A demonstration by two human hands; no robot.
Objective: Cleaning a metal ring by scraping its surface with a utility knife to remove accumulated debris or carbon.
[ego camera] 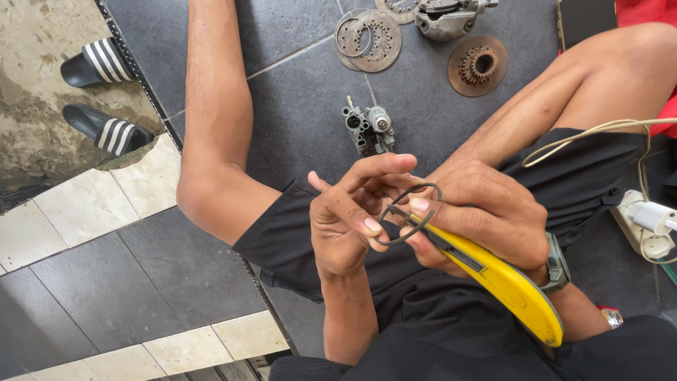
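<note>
Thin dark rubber ring (407,213) looks light and floppy; your left hand (349,219) pinches its near edge, your right hand (486,219) clenches a yellow-handled knife (504,282) against it. Hold it by its rim.

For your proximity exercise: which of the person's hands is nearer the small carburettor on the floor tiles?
Left. The left hand sits just below the carburettor; the right hand, gripping the yellow-handled tool, lies farther to its lower right.
</note>
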